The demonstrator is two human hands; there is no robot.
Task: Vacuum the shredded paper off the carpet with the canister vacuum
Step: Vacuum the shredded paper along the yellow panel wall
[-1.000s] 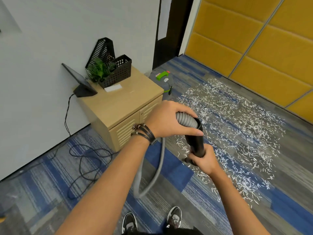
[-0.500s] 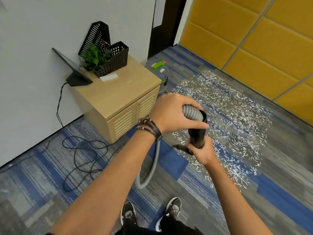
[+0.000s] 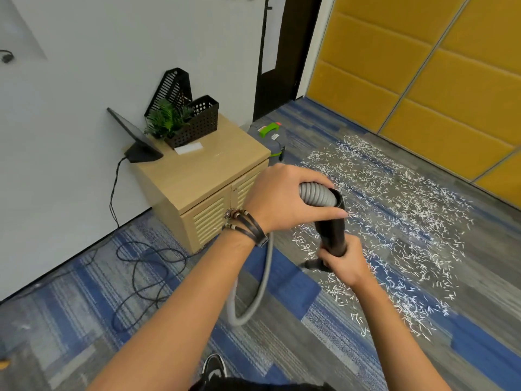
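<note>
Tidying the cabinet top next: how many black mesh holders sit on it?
2. A tall file holder stands at the back; a lower basket sits in front of it, next to the plant. A smaller one behind them could be hidden.

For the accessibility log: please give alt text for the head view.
A person's left hand grips the grey ribbed hose and the right hand grips the black wand, above carpet strewn with shredded paper. The canister vacuum stands partly behind a wooden cabinet.
</note>
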